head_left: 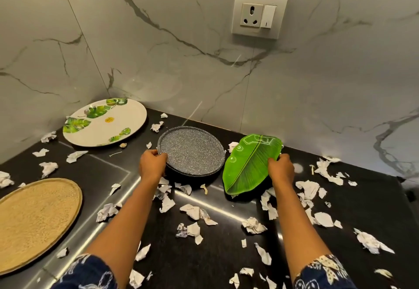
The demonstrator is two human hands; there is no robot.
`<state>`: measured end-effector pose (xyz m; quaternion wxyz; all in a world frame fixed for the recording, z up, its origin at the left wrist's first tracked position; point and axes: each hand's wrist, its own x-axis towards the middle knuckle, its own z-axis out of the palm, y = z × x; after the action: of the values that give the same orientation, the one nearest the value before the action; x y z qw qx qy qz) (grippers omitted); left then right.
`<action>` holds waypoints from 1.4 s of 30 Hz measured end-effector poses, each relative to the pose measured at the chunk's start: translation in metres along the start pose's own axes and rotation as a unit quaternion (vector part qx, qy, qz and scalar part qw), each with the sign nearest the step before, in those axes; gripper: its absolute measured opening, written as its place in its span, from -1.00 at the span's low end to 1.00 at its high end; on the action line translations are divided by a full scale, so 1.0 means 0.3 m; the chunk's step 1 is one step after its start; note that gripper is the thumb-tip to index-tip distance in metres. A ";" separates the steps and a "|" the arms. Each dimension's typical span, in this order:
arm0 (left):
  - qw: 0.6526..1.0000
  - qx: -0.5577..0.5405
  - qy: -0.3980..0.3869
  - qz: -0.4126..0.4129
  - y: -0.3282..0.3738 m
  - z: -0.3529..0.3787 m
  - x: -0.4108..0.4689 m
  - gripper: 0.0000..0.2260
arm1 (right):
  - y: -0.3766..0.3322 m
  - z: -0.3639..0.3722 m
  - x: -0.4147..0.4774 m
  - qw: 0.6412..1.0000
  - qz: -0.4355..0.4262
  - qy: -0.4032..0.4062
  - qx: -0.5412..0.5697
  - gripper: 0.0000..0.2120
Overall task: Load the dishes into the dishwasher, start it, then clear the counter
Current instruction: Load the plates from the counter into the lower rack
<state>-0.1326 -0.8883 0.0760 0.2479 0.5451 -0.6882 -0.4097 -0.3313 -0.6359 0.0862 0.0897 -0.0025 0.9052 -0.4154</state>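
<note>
A round grey speckled plate (192,150) lies in the middle of the black counter (226,254). My left hand (152,165) grips its left rim and tilts that edge up slightly. To its right lies a green banana-leaf-shaped plate (247,164); my right hand (281,167) holds its right edge. A white plate with green leaf prints (104,122) rests in the back left corner. A round tan woven plate (34,220) sits at the left edge. No dishwasher is in view.
Torn and crumpled white paper scraps (252,225) are strewn across the whole counter, around and between the plates. Marble-patterned walls meet in a corner behind the white plate. A wall socket with a switch (259,14) sits above the counter.
</note>
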 end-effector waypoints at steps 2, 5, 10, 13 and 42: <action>0.998 -0.067 -0.006 -0.013 0.037 -0.004 -0.010 -0.82 | -0.022 -0.006 -0.021 1.000 -0.002 -0.015 0.021 -0.73; 0.987 -0.157 -0.036 -0.026 0.077 -0.013 -0.016 -0.80 | -0.036 -0.033 -0.060 0.998 -0.014 -0.004 0.065 -0.74; 0.969 -0.247 -0.021 0.016 0.143 -0.091 -0.109 -0.68 | -0.028 -0.139 -0.135 0.985 -0.046 0.031 0.161 -0.72; 0.942 -0.332 -0.026 0.044 0.168 -0.179 -0.234 -0.62 | -0.016 -0.234 -0.211 0.972 -0.064 0.031 0.224 -0.72; 0.966 -0.142 -0.125 0.177 -0.879 -0.625 -2.048 -0.84 | 1.369 -0.810 -1.900 0.999 0.006 0.035 0.034 -0.67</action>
<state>0.3333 -0.3762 0.0222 0.3028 0.3182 -0.7340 -0.5180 0.2183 -0.1391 0.0237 0.0600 0.0204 0.8932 -0.4452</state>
